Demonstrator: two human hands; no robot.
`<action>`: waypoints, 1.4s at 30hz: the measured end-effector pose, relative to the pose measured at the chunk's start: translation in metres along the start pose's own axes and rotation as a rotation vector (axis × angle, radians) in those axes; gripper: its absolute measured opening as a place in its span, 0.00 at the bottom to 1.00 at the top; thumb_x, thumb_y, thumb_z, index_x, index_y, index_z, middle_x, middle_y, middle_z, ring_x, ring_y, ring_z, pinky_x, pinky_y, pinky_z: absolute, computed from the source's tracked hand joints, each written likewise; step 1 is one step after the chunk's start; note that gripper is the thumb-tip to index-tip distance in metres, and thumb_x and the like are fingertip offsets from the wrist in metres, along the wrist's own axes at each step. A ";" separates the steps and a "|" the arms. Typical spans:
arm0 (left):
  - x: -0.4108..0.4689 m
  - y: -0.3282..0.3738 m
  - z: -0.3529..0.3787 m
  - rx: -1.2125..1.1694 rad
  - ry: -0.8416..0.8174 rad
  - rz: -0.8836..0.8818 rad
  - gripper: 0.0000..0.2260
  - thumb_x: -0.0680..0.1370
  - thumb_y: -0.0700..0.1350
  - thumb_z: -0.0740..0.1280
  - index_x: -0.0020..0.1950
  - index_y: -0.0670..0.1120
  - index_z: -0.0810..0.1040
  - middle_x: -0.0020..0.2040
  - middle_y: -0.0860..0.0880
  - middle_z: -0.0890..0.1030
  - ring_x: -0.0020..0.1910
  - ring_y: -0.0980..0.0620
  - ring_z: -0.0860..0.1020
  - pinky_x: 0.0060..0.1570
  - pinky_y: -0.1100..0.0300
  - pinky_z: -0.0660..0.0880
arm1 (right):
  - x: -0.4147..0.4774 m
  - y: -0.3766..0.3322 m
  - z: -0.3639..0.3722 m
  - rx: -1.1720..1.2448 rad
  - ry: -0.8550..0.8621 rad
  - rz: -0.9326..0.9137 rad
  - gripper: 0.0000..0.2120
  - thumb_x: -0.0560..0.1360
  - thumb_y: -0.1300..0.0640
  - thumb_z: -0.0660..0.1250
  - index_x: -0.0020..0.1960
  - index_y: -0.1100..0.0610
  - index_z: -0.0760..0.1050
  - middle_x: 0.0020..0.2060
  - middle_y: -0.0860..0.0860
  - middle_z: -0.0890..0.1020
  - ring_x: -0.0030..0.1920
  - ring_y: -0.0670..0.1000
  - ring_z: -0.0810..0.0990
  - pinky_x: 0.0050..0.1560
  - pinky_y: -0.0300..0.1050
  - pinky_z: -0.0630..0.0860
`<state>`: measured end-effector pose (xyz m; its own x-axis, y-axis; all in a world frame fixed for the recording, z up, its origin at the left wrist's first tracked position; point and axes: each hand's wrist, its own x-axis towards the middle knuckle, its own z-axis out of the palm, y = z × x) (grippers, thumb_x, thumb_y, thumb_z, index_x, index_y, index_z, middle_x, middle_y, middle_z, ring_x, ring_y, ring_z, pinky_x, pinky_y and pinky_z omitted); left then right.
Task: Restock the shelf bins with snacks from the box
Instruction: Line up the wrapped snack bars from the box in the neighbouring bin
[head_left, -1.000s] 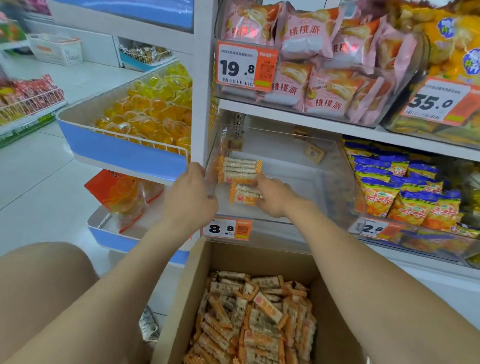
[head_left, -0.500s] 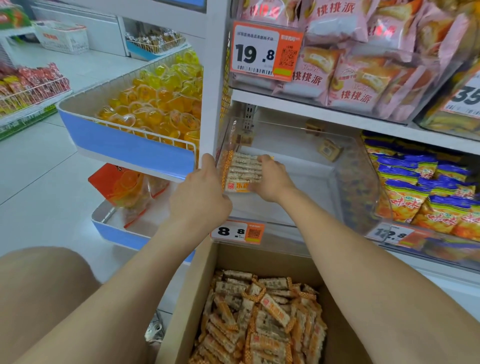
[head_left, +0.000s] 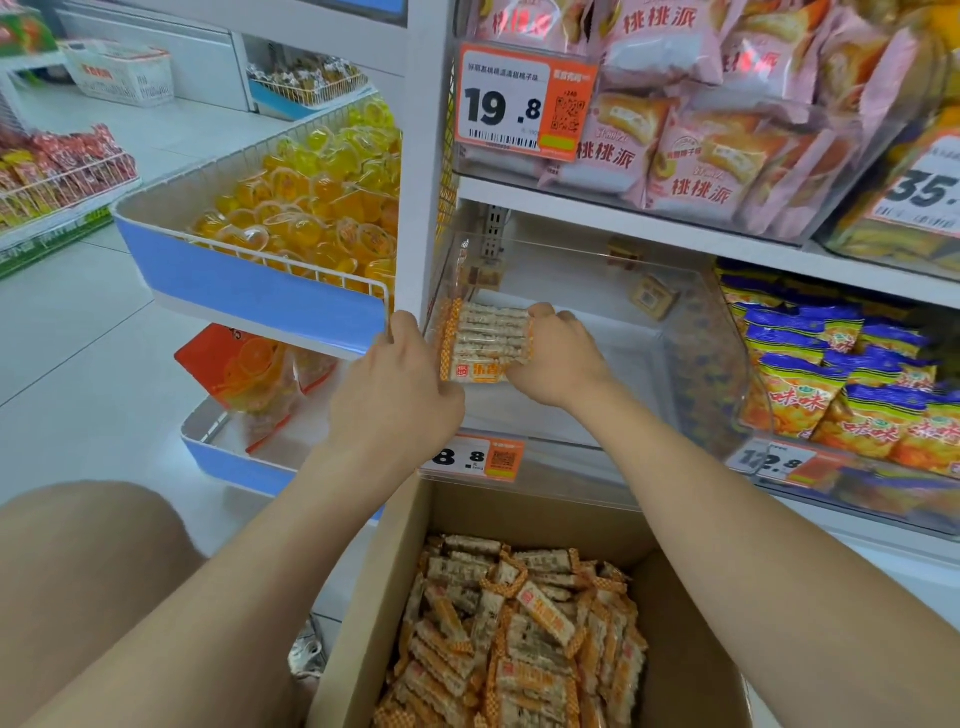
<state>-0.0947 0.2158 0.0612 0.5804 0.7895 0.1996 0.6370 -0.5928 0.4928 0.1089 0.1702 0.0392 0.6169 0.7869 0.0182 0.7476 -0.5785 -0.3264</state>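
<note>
A row of orange-and-white wrapped snack bars (head_left: 485, 340) lies stacked against the left wall of the clear plastic bin (head_left: 691, 317) on the middle shelf. My right hand (head_left: 558, 358) is inside the bin, with its curled fingers round the right ends of those bars. My left hand (head_left: 400, 384) grips the bin's front left corner, beside the white shelf post; its fingertips are hidden. Below, the open cardboard box (head_left: 410, 587) holds several more of the same bars (head_left: 519, 634) in a loose heap.
An 8.8 price tag (head_left: 478, 457) hangs on the bin's front. Blue-and-orange chip bags (head_left: 852, 384) fill the bin to the right, and pink pastry packs (head_left: 691, 135) the shelf above. A blue-fronted wire basket of yellow jelly cups (head_left: 311, 208) juts out at left. My knee (head_left: 88, 582) is at lower left.
My right hand carried a bar from the bin's front to the stack at the left wall and now holds the row together. My left hand stayed at the bin's corner.
</note>
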 end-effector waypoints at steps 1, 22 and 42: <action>-0.004 0.000 -0.001 0.036 0.046 0.020 0.24 0.79 0.47 0.67 0.71 0.43 0.64 0.58 0.41 0.75 0.52 0.37 0.77 0.42 0.50 0.70 | -0.011 0.002 -0.006 0.036 0.060 -0.032 0.25 0.73 0.50 0.70 0.68 0.56 0.73 0.58 0.56 0.80 0.62 0.59 0.78 0.57 0.53 0.79; -0.090 -0.018 0.170 0.330 -1.040 0.342 0.12 0.82 0.43 0.65 0.64 0.53 0.78 0.59 0.50 0.77 0.55 0.47 0.79 0.55 0.48 0.82 | -0.202 0.150 0.111 -0.204 -0.684 0.038 0.12 0.81 0.60 0.61 0.58 0.58 0.82 0.52 0.56 0.83 0.51 0.58 0.81 0.54 0.59 0.83; -0.115 -0.026 0.308 0.481 -1.084 0.523 0.42 0.80 0.31 0.65 0.86 0.52 0.45 0.86 0.48 0.50 0.82 0.39 0.57 0.78 0.42 0.60 | -0.223 0.188 0.166 -0.906 -0.802 -0.179 0.24 0.87 0.50 0.56 0.82 0.56 0.63 0.82 0.57 0.59 0.82 0.61 0.51 0.78 0.57 0.54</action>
<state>-0.0217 0.0916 -0.2358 0.7825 0.0523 -0.6205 0.1976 -0.9658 0.1678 0.0710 -0.0786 -0.1831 0.4000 0.5953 -0.6969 0.9051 -0.1369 0.4026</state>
